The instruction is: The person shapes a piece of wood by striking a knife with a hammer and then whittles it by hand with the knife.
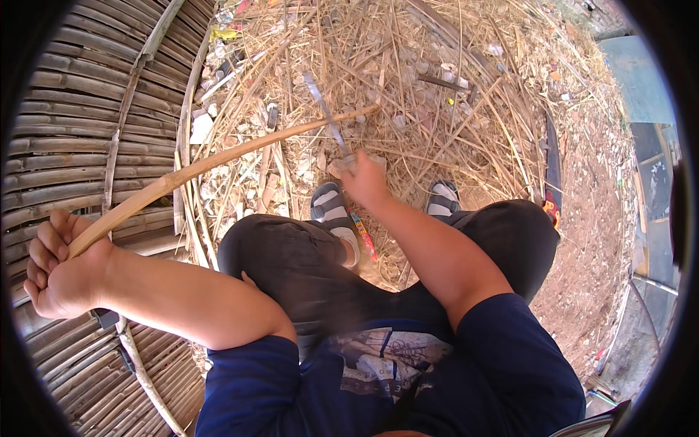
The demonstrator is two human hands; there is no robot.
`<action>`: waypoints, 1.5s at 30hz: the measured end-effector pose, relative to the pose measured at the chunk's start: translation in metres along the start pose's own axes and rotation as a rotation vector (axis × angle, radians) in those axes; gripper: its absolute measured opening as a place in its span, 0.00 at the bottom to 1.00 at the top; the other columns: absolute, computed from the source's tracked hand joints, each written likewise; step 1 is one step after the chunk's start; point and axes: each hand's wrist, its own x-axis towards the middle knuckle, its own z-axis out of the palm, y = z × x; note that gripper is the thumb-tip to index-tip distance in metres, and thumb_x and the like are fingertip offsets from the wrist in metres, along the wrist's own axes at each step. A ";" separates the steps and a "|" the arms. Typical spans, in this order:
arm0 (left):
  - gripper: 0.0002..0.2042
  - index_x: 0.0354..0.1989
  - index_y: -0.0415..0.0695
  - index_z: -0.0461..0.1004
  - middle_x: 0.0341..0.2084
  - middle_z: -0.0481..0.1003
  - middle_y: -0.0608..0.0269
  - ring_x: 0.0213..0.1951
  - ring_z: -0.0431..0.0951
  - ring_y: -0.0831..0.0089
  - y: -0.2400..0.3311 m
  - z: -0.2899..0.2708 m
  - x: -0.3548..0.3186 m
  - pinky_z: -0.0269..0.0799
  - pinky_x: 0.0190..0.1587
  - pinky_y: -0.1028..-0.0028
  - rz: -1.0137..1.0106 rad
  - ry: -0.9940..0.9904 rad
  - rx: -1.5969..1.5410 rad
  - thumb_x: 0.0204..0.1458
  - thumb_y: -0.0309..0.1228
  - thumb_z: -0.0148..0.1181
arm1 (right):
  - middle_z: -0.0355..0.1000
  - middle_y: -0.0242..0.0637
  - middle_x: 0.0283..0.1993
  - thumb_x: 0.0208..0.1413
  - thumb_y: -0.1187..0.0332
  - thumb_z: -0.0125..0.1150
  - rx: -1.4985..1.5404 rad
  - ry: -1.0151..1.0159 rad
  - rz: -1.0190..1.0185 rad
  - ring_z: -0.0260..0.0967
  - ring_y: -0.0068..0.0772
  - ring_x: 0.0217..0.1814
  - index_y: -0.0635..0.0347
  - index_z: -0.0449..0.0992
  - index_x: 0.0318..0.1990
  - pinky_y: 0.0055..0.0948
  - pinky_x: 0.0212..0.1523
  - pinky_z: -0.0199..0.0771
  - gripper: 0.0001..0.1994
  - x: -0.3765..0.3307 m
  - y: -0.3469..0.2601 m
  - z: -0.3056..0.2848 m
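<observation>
A long, slightly curved bamboo strip [218,158] slants from the lower left toward the middle. Its near end lies in my left hand [69,266], fingers curled around it. My right hand [362,180] is closed on the handle of a knife, in front of my feet. The knife's blade [320,98] points away from me, blurred by motion, and crosses the strip near its far end. Whether the blade touches the strip, I cannot tell.
A bamboo slat wall [80,153] rises on the left. Straw and splinters [408,146] cover the ground around my sandalled feet. At the right lies a long dark blade with a red and orange handle [552,210]. Blue-grey panels [641,80] stand at the far right.
</observation>
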 end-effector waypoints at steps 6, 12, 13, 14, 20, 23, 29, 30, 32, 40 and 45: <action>0.16 0.14 0.57 0.53 0.11 0.49 0.76 0.13 0.48 0.78 0.005 0.000 -0.004 0.44 0.23 0.73 0.000 -0.058 -0.069 0.53 0.37 0.45 | 0.79 0.50 0.35 0.51 0.66 0.67 0.155 -0.045 -0.079 0.79 0.54 0.37 0.63 0.74 0.44 0.45 0.40 0.78 0.15 -0.007 -0.066 -0.023; 0.16 0.15 0.56 0.52 0.11 0.49 0.75 0.14 0.48 0.78 0.009 0.005 -0.002 0.45 0.22 0.73 0.002 0.025 -0.015 0.53 0.37 0.45 | 0.76 0.50 0.32 0.51 0.66 0.66 0.155 -0.142 -0.505 0.78 0.56 0.37 0.61 0.71 0.46 0.47 0.38 0.77 0.16 -0.022 -0.096 -0.023; 0.16 0.15 0.56 0.52 0.11 0.48 0.75 0.14 0.48 0.78 0.007 0.008 -0.007 0.45 0.22 0.73 0.035 0.093 0.035 0.53 0.37 0.45 | 0.76 0.50 0.32 0.52 0.66 0.66 0.128 -0.137 -0.541 0.77 0.57 0.37 0.61 0.70 0.46 0.48 0.38 0.77 0.17 -0.020 -0.081 -0.017; 0.15 0.15 0.56 0.52 0.12 0.48 0.74 0.14 0.48 0.77 0.004 0.021 -0.018 0.45 0.22 0.73 0.078 0.162 0.084 0.53 0.36 0.45 | 0.77 0.52 0.33 0.51 0.65 0.67 0.106 -0.107 -0.468 0.77 0.58 0.38 0.62 0.71 0.50 0.49 0.38 0.77 0.20 -0.018 -0.059 -0.008; 0.13 0.22 0.52 0.54 0.14 0.50 0.73 0.14 0.48 0.77 -0.016 0.020 -0.017 0.46 0.21 0.73 0.075 0.350 0.131 0.58 0.36 0.42 | 0.76 0.57 0.30 0.49 0.66 0.67 0.060 -0.037 -0.078 0.78 0.60 0.36 0.66 0.72 0.54 0.49 0.37 0.76 0.24 -0.012 -0.058 -0.015; 0.13 0.21 0.53 0.53 0.14 0.51 0.73 0.14 0.47 0.78 -0.010 0.030 -0.025 0.45 0.20 0.75 0.095 0.288 0.089 0.59 0.36 0.42 | 0.76 0.57 0.28 0.49 0.67 0.67 0.113 -0.100 -0.202 0.78 0.60 0.36 0.65 0.73 0.50 0.50 0.37 0.76 0.20 -0.020 -0.098 -0.028; 0.14 0.21 0.52 0.53 0.14 0.52 0.72 0.14 0.48 0.78 -0.003 0.039 -0.037 0.45 0.20 0.76 0.112 0.258 0.121 0.59 0.36 0.41 | 0.76 0.55 0.30 0.50 0.69 0.65 0.182 -0.234 -0.600 0.77 0.60 0.35 0.63 0.70 0.46 0.51 0.36 0.76 0.17 -0.066 -0.182 -0.052; 0.14 0.21 0.52 0.53 0.14 0.51 0.72 0.14 0.48 0.77 -0.004 0.040 -0.038 0.45 0.20 0.76 0.120 0.256 0.132 0.59 0.36 0.41 | 0.76 0.55 0.30 0.50 0.69 0.65 0.169 -0.219 -0.597 0.77 0.60 0.35 0.63 0.69 0.47 0.51 0.37 0.76 0.17 -0.062 -0.175 -0.049; 0.14 0.21 0.52 0.52 0.14 0.51 0.72 0.14 0.48 0.77 -0.004 0.047 -0.042 0.46 0.20 0.76 0.114 0.325 0.168 0.59 0.36 0.41 | 0.77 0.54 0.32 0.50 0.69 0.64 0.144 -0.218 -0.503 0.77 0.60 0.35 0.63 0.70 0.48 0.51 0.37 0.77 0.18 -0.047 -0.151 -0.041; 0.14 0.20 0.52 0.52 0.14 0.51 0.72 0.15 0.49 0.77 -0.005 0.043 -0.034 0.47 0.21 0.75 0.094 0.294 0.134 0.59 0.36 0.42 | 0.78 0.54 0.33 0.53 0.67 0.63 0.045 -0.103 -0.096 0.79 0.56 0.35 0.65 0.72 0.48 0.47 0.38 0.77 0.17 -0.010 -0.083 -0.040; 0.16 0.17 0.55 0.49 0.12 0.50 0.74 0.15 0.49 0.77 -0.002 0.037 -0.034 0.46 0.23 0.74 0.091 0.094 0.059 0.57 0.37 0.43 | 0.77 0.53 0.34 0.51 0.67 0.66 0.263 -0.197 -0.433 0.78 0.57 0.36 0.63 0.71 0.45 0.48 0.37 0.76 0.16 -0.047 -0.149 -0.047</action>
